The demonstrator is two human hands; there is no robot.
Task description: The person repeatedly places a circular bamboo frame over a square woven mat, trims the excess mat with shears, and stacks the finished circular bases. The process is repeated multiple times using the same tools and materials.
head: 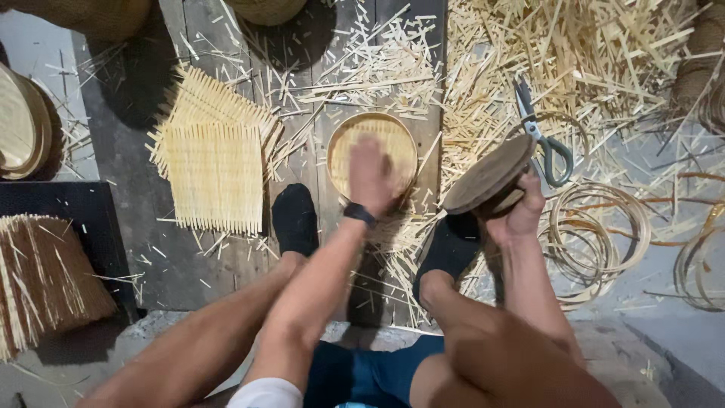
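Now, pressing stage, I judge: my L hand (370, 175) lies flat, fingers spread, on the woven mat inside the round bamboo hoop (372, 153), just ahead of my feet. R hand (517, 211) grips a dark round wooden block (487, 175), tilted, raised beside the hoop. Next move prob. needs block squared over hoop. L arm straight, R elbow bent. Scissors (540, 132) just beyond R hand.

Pale straw woven mats (214, 175); tan round tray (373, 151); dark brown disc (488, 175); black socks (295, 219); green-handled scissors (545, 140).
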